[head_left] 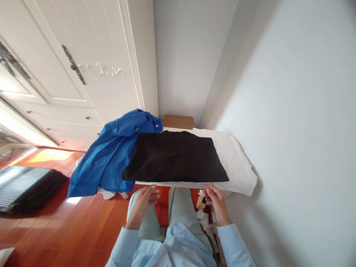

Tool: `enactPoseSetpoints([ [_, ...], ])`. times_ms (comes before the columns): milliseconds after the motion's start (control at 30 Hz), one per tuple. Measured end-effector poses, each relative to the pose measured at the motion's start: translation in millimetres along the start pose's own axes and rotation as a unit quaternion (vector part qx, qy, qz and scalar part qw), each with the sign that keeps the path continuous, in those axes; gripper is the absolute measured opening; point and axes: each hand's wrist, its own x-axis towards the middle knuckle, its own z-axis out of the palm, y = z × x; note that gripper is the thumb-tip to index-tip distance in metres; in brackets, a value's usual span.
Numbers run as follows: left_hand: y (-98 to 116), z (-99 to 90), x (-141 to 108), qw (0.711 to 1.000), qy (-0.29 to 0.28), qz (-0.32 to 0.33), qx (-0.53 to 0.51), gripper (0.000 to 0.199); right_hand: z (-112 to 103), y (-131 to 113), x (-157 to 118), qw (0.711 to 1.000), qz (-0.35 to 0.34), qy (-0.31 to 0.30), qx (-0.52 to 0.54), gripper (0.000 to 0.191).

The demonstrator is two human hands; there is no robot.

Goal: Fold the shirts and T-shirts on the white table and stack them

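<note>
A black piece of clothing (175, 157) lies spread nearly flat in front of me on a narrow white surface, its lower edge toward me. Just short of its near left corner is my left hand (144, 202), fingers loosely curled and apart, holding nothing. My right hand (217, 204) hovers near the front right edge, also empty, with its fingers bent but apart. A blue garment (111, 152) is draped at the left and partly runs under the black one. At the right, white cloth (233, 159) lies partly beneath the black fabric.
A white wardrobe (105, 40) with dark handles stands at the back left. The pale wall (303, 122) rises close on the right. A brown wooden box-like piece (178, 121) shows behind the cloth. On the reddish wood floor (91, 230) lies a black, striped bag-like object (36, 189).
</note>
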Motion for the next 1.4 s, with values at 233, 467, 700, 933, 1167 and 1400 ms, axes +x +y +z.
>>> enactPoseSetpoints([
  [233, 12, 4.5, 21, 0.982, 0.07, -0.035, -0.173, 0.017, 28, -5, -7, 0.997, -0.005, -0.072, 0.01, 0.052],
  [467, 25, 8.2, 24, 0.963, 0.144, 0.018, -0.229, 0.012, 24, 8, -12, 0.993, 0.029, -0.113, -0.031, 0.065],
  [700, 29, -5.8, 28, 0.933, 0.229, 0.087, -0.262, 0.02, 17, 31, -12, 0.982, 0.072, -0.158, -0.078, 0.069],
  [933, 36, -6.1, 23, 0.919, 0.263, 0.113, -0.27, 0.023, 43, 41, -10, 0.976, 0.07, -0.188, -0.08, 0.068],
  [1167, 43, -10.8, 23, 0.936, 0.262, 0.087, -0.219, 0.022, 90, 21, -12, 0.966, 0.111, -0.226, 0.065, 0.069],
  [1400, 20, 25.8, 5, 0.977, 0.039, -0.025, -0.206, 0.025, 137, -1, -17, 0.93, 0.101, -0.268, 0.229, 0.046],
])
